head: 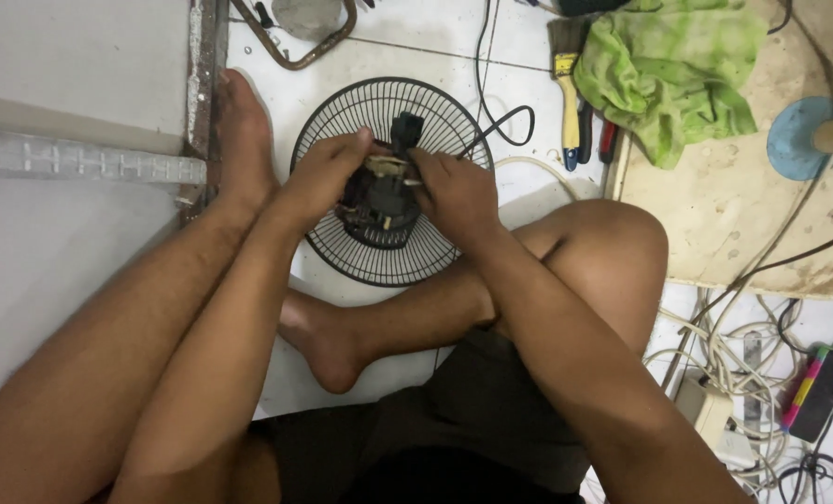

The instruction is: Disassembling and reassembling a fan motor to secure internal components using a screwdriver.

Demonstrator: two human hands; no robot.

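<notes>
A black wire fan guard (342,103) lies flat on the white tiled floor between my legs. At its centre sits the black fan motor housing (379,207) with small tan parts on top. My left hand (326,173) grips the housing's left side. On the housing's right side, my right hand (452,191) pinches a small part at the top. A black power cord (502,126) loops away from the motor toward the upper right.
A yellow-handled paintbrush (567,79), pliers with red and blue handles (594,140) and a green rag (669,65) lie at the upper right. A dirty board (734,215) sits right of them. White cables and a power strip (715,411) crowd the lower right. A metal threshold (204,84) runs along the left.
</notes>
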